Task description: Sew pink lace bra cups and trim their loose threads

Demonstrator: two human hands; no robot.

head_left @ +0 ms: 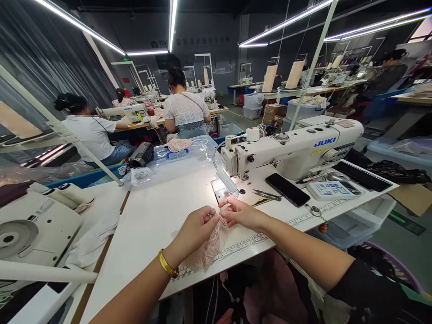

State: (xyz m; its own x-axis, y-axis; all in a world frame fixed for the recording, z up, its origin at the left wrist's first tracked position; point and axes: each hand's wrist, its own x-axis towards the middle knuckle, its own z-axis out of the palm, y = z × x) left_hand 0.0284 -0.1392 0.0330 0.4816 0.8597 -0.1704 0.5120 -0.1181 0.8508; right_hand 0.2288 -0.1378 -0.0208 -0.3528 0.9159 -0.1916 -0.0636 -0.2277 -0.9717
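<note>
**Two hands pinching pink lace at a sewing table**

Both hands met over the white table point(151, 216), just in front of a sewing machine point(290, 150). The left hand point(195, 229) and right hand point(239, 212) each had their fingers closed on the top edge of a piece of pink lace point(207, 249). The lace hung down from the grip and draped over the table's near edge, across a printed ruler strip. The fingertips overlapped, so the exact pinch was hard to make out. A gold bangle point(168, 265) circled the left wrist. Snips point(266, 195) and a phone point(286, 189) lay beside the machine. Other people sat at machines behind, their faces blurred.
</note>
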